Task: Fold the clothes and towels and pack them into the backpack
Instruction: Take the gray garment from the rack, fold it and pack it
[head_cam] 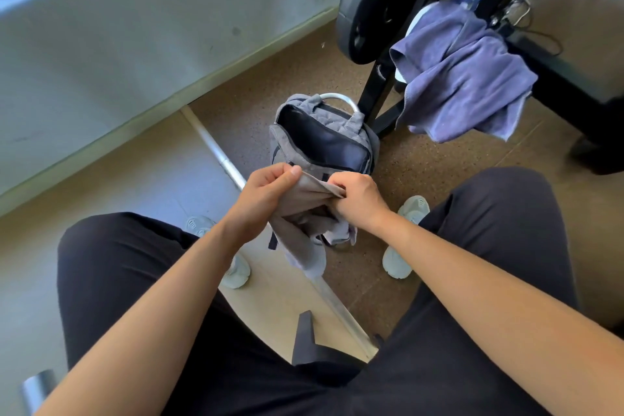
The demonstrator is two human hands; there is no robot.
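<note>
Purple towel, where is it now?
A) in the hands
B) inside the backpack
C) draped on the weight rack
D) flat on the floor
C: the purple towel hangs over the black weight rack; the left hand and right hand pinch a grey cloth instead, above the open backpack.

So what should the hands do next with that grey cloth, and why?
Probably bring the left hand across to the right hand, folding the grey cloth in half. It hangs bunched and unfolded, and the backpack below sits open.
</note>
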